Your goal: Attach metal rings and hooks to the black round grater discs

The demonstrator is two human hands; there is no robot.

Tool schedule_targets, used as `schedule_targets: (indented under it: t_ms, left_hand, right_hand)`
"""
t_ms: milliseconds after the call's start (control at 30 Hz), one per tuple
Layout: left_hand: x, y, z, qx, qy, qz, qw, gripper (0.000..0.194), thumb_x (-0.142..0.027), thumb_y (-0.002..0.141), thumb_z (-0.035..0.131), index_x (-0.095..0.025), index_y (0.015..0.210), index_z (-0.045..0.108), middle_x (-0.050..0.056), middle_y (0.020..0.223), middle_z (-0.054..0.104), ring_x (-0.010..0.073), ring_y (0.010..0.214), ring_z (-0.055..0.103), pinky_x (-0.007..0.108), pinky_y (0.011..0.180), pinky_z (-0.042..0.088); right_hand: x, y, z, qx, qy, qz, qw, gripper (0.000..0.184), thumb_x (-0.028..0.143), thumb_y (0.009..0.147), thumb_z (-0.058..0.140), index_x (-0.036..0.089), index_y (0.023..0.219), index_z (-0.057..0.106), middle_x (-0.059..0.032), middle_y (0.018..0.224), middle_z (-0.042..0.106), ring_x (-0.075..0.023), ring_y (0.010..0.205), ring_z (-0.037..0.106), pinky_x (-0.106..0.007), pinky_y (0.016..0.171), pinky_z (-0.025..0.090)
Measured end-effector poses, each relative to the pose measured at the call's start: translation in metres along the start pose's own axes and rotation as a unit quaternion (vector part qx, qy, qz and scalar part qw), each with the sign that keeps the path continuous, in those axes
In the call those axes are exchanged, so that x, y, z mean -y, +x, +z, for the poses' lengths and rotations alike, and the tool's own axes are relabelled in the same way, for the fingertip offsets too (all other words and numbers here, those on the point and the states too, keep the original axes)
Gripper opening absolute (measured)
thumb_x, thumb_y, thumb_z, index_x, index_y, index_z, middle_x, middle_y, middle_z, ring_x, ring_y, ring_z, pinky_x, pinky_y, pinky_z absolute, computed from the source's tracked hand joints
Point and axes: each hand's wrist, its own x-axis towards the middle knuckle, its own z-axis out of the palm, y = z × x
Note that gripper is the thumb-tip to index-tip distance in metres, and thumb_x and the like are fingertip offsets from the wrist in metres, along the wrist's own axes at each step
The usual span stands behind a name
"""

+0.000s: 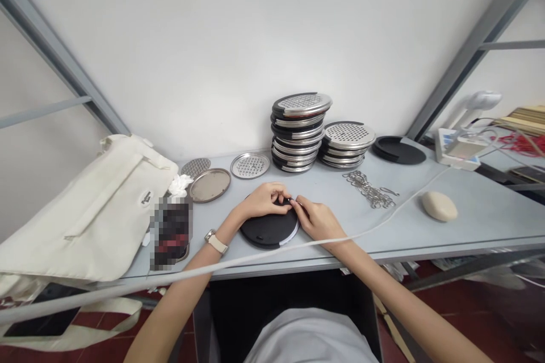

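A round black disc point(266, 231) with a pale strip along its right edge lies flat on the table in front of me. My left hand point(268, 199) rests over its far side, thumb and fingers curled together at the rim. Meeting it from the right, my right hand point(315, 218) pinches at the same spot on the edge. Something small and shiny shows between the fingertips, too small to name. Wire clips point(370, 188) lie in a loose pile to the right. Behind the hands rise a tall stack point(298, 139) and a shorter stack point(347, 144) of round perforated metal plates with black rims.
Metal discs point(250, 165) lie left of the stacks, and black discs point(399, 150) to their right. A cream bag point(93, 210) covers the left end. A beige rounded object point(440, 206) sits on the right. One white cable point(255, 264) crosses before my forearms to a power strip point(457, 150).
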Motion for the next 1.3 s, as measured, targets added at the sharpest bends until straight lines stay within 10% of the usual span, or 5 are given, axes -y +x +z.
schedule_targets:
  t_ms: [1300]
  left_hand:
    - [0.0015,-0.0005,-0.0005,0.010,0.003,0.018,1.000,0.018,-0.027,0.072,0.064,-0.014,0.083,0.059,-0.004,0.070,0.049,0.0058,0.055,0.038,0.019,0.053,0.031]
  right_hand:
    - [0.0000,0.0003,-0.0022,0.013,-0.012,0.007,1.000,0.026,0.030,0.094,0.032,0.020,0.081,0.052,-0.0021,0.066,0.064,-0.0138,0.054,0.057,-0.024,0.052,0.024]
